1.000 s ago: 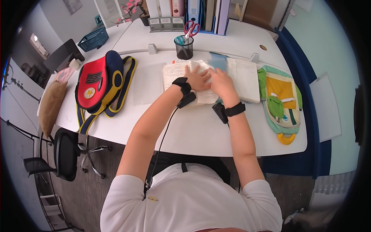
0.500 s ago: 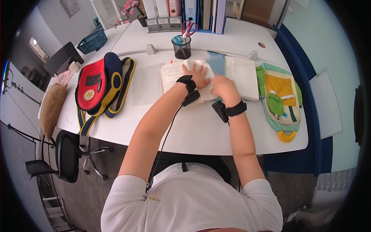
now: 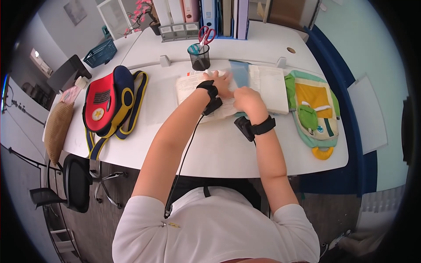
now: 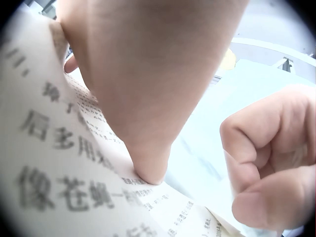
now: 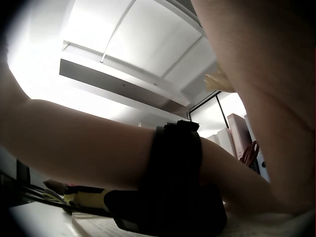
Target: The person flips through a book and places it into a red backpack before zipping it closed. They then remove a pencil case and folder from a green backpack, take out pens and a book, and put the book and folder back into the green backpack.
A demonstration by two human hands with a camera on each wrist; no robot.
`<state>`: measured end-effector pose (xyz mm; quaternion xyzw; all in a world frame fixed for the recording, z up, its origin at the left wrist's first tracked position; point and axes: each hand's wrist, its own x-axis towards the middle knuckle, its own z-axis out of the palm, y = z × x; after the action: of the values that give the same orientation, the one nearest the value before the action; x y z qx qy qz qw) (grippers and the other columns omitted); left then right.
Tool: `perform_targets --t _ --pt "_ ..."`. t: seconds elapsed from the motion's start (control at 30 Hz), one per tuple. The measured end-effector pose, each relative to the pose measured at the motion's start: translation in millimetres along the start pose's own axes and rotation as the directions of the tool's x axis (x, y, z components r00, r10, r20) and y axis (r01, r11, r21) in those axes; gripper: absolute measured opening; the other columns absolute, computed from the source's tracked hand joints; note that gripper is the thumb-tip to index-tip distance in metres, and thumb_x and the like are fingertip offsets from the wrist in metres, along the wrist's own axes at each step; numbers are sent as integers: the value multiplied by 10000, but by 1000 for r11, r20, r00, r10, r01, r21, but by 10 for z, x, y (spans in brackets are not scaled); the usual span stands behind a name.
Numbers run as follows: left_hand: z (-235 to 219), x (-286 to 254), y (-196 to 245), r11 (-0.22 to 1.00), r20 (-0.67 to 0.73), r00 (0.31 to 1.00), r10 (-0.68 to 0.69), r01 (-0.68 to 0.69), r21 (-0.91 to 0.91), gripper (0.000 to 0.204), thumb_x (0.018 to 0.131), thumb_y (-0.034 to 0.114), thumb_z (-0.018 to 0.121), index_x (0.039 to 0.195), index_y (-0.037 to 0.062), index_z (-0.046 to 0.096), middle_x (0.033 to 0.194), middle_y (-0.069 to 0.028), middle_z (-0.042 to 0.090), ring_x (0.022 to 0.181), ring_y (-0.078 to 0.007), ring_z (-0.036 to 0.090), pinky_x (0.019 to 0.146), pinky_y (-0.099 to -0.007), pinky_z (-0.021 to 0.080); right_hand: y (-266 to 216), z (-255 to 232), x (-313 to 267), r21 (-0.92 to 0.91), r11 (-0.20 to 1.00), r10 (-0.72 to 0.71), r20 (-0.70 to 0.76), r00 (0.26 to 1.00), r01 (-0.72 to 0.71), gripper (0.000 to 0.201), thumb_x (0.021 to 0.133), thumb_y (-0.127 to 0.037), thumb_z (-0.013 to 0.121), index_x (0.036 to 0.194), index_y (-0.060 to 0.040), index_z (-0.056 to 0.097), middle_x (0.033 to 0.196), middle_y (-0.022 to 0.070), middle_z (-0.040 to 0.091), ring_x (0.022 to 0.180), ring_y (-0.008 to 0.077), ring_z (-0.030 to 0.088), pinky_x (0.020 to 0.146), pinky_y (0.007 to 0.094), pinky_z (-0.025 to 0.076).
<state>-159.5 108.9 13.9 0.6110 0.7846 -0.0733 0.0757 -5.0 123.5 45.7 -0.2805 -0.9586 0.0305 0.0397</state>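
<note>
An open book with printed pages (image 3: 186, 90) lies on the desk, its thick right part (image 3: 275, 92) beside a translucent blue sheet (image 3: 240, 73). My left hand (image 3: 220, 84) rests with fingers spread on the left pages; in the left wrist view this hand (image 4: 153, 74) presses a fingertip on the printed paper (image 4: 74, 163). Just right of it, my right hand (image 3: 251, 101) is curled over the middle of the book. The left wrist view shows the right hand (image 4: 271, 158) with bent fingers and thumb near the page edge, no paper visible between them.
A red and navy bag (image 3: 105, 101) lies left, a green and yellow bag (image 3: 315, 107) right. Behind the book stand a mesh cup (image 3: 200, 59) with scissors (image 3: 205, 36) and a row of binders (image 3: 209, 15). A blue basket (image 3: 100, 53) is at the back left.
The head view has shifted slightly. The spread left hand stays on the pages; the right hand has gone from reaching over the paper to curled fingers beside it.
</note>
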Motion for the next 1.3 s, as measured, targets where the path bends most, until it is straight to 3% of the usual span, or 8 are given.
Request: perform_targets --t 0.1,0.2,0.4,0.5,0.6,0.73,1.0,1.3 --pt "6 40 -14 1000 47 999 9 -9 8 985 706 650 529 1448 156 109 1503 -38 171 1354 -365 165 956 -736 86 -21 -33 -3 5 1000 13 19 1000 -13 134 713 -41 568 775 -47 687 834 154 662 812 312 650 689 386 525" --pt "83 53 -49 997 -28 998 -55 54 -62 980 709 652 521 1445 141 123 1500 -62 173 1364 -350 145 956 -740 70 -34 -60 9 10 999 34 65 997 -35 144 713 -47 568 790 -49 689 847 155 664 824 307 652 697 383 526" --pt "86 24 -73 1000 -71 997 -14 12 -28 959 701 672 516 1423 119 214 1482 -87 221 1372 -320 145 960 -740 48 -26 -74 42 4 998 55 149 987 -56 164 724 -66 564 830 -53 689 890 162 661 842 311 649 715 383 524" --pt "29 -127 -51 999 -87 996 38 -37 10 864 752 640 497 1397 104 288 1464 -106 260 1368 -330 158 982 -720 73 -16 -80 55 9 998 62 172 983 -64 165 729 -72 564 838 -51 687 904 162 660 845 312 648 719 388 522" --pt "-75 -518 -55 989 -137 980 144 -149 -23 750 821 582 464 1373 92 333 1450 -127 279 1360 -344 180 1010 -682 117 48 -20 40 100 994 30 50 998 -35 159 664 -104 580 746 12 654 801 216 628 765 362 621 689 406 511" --pt "53 -924 -71 974 -231 951 205 -222 -51 643 905 534 361 1365 85 342 1440 -146 288 1356 -345 190 1059 -584 175 0 -85 14 92 995 28 83 996 -36 139 689 -107 583 750 -10 661 807 194 639 768 346 631 680 406 512" --pt "273 -947 0 967 -169 952 255 -256 15 687 904 597 257 1428 152 230 1462 -105 261 1370 -339 149 1093 -542 96 -55 81 1 -6 1000 7 -52 999 -8 102 725 -82 582 756 -71 679 787 124 665 763 291 655 642 379 516" --pt "254 -769 145 965 -81 962 262 -260 29 665 900 605 251 1428 202 229 1484 -67 213 1372 -352 129 1082 -570 114 -67 26 -16 -51 998 -24 37 999 26 96 709 -111 627 773 -71 686 797 113 670 786 269 657 650 364 520"
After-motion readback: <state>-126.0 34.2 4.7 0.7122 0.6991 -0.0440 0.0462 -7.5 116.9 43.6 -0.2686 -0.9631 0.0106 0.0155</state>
